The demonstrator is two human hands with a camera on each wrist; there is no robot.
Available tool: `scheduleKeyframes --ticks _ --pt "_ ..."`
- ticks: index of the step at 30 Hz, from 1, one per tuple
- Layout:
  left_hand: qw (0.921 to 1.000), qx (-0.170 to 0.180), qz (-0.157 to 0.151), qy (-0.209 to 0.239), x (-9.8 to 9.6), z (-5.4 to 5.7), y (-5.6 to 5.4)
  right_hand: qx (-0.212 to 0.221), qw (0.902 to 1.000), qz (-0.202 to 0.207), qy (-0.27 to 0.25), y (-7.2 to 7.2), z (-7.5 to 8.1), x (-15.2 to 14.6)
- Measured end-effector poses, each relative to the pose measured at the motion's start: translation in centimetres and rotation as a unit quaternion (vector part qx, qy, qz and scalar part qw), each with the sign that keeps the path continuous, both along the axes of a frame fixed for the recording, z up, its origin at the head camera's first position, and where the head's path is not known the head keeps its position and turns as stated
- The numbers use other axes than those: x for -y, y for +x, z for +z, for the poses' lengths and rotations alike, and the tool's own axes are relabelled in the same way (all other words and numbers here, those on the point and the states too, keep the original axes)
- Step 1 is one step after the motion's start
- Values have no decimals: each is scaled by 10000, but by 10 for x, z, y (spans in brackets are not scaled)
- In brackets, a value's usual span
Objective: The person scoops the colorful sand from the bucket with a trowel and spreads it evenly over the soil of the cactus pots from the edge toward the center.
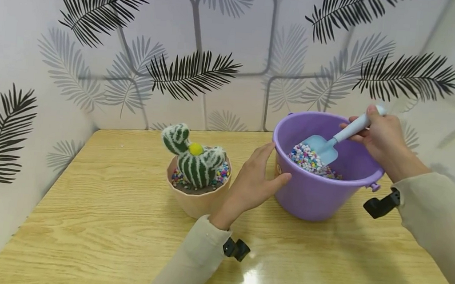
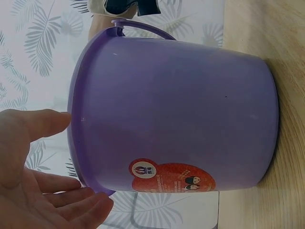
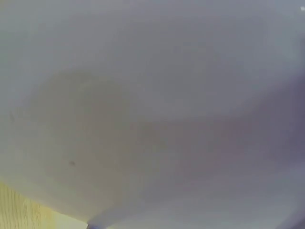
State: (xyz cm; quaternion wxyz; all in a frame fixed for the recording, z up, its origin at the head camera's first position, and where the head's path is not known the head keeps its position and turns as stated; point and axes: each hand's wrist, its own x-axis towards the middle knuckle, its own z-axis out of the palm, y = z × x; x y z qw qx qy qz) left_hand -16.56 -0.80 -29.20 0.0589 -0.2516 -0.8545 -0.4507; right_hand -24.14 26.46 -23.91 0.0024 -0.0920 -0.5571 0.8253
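Fingers and thumb of the person's right hand (image 1: 384, 136) pinch the handle of a pale blue scoop (image 1: 318, 146), which slants down inside a purple bucket (image 1: 311, 197), its blade among multicoloured pellets (image 1: 304, 159). The left hand (image 1: 250, 179) has its fingers loosely extended and its thumb spread apart from them, close at the bucket's rim (whether thumb and fingertips press on it, one cannot tell). A red label (image 2: 167, 176) shows on the bucket's side in the left wrist view. Just left of that hand stands a peach pot (image 1: 192, 205) holding a striped green cactus (image 1: 196, 170) with a yellow tuft (image 1: 195, 149), coloured bits (image 1: 222, 174) around its base. Pot and bucket rest on a wooden table (image 1: 97, 212); the right wrist view is mostly blurred.
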Motion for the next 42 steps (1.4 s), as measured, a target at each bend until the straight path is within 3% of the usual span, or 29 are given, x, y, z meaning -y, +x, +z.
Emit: scheduleKeyframes --ticks 8,12,23,29,36,42 --pt "10000 35 49 22 0 1 0 134 9996 170 161 -2 2 -2" --pt "10000 81 53 3 0 1 2 230 9996 173 -4 -3 2 -2" --pt "9999 94 30 -58 2 1 3 399 9947 120 -944 -7 2 -9" --pt "9992 294 34 -282 7 4 5 366 9915 -77 -1243 -5 1 -10" --pt "9992 82 87 -388 13 4 4 261 9806 -266 -1923 -2 5 -11" --pt "9991 130 138 -371 20 4 6 150 9734 -319 -2262 0 10 -9"
